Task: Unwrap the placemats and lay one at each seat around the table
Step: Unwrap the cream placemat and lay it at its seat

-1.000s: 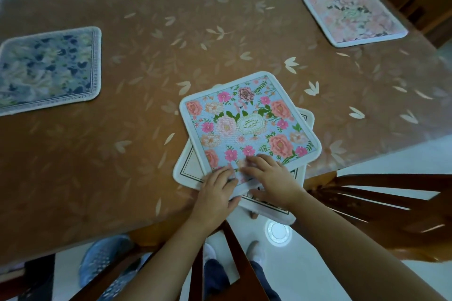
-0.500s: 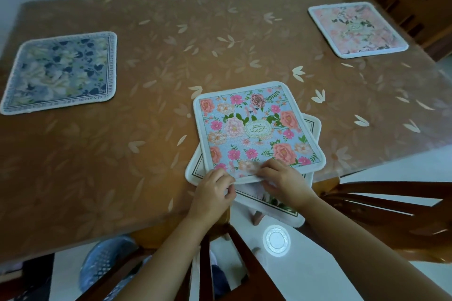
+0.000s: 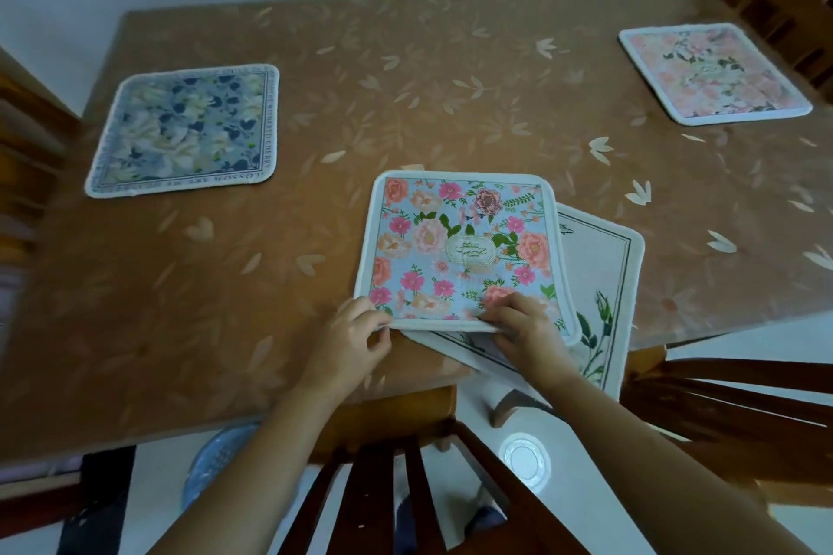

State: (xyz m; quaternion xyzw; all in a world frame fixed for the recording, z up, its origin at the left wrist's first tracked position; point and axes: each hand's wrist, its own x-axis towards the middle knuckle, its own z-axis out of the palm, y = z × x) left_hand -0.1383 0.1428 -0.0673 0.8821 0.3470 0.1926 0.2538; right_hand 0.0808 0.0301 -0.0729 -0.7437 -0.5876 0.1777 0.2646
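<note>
Near edge, blue floral placemat (image 3: pixel 464 248): pinched by left hand (image 3: pixel 356 331), right hand (image 3: pixel 523 324); atop cream placemat (image 3: pixel 601 279)

Brown, pale-leaved table (image 3: pixel 405 81). Navy-and-cream floral left mat (image 3: pixel 185 128). Light blue top mat (image 3: pixel 459 248), pink and peach flowers. Cream lower mat (image 3: pixel 599 266), dark border line, green stems. Pink floral far mat (image 3: pixel 712 72).
</note>
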